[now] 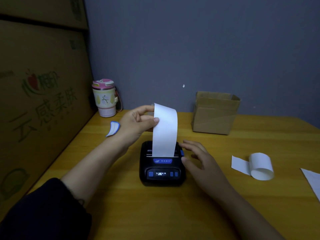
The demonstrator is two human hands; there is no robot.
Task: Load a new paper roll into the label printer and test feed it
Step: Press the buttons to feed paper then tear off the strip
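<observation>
- Nearest the lens: dark sleeve (43, 210) on my left forearm, which reaches up and across the bench (155, 213).
- Label printer (162, 163) sits mid-bench, lid down, small display lit, blue buttons facing me.
- Paper strip (165, 130) rises from the printer's slot, standing nearly upright; the roll itself is hidden inside, so I cannot see how it is seated.
- Left hand (136, 122) pinches the strip's left edge near the top, thumb in front, fingers (147, 109) behind.
- Right hand (199, 156) rests loose and spread against the printer's right side, holding nothing; thumb tip near the blue side latch.
- Step in hand, as I judge it: checking the feed. Best kept straight — draw the strip square to the slot, light tension, no sideways pull, or it may skew or tear on the cutter edge. Right hand should steady the body so the printer doesn't lift.
- Around: curled paper offcut (258, 166) to the right, well apart; another white sheet (311, 182) at the frame edge.
- Open cardboard box (216, 113) behind right; lidded tumbler (105, 98) back left; blue-edged sticker (113, 128) just left of my wrist.
- Nothing blocks the slot or buttons.
</observation>
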